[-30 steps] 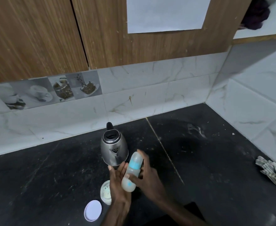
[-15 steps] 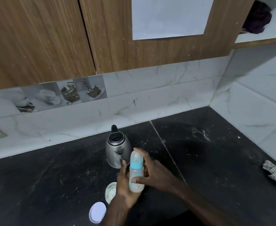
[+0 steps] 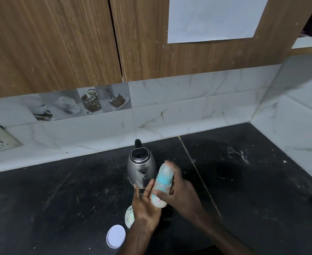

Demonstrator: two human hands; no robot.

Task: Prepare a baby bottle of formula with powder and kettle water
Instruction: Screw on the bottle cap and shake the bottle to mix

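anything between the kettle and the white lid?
Head view: the left hand and an open powder tub lie between the kettle and the white lid.

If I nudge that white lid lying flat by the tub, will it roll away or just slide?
The lid lies flat on the dark counter, so it would probably slide, not roll. It looks thin and plastic, likely very light, so a small push may send it far. Set on edge, its round rim would probably roll.
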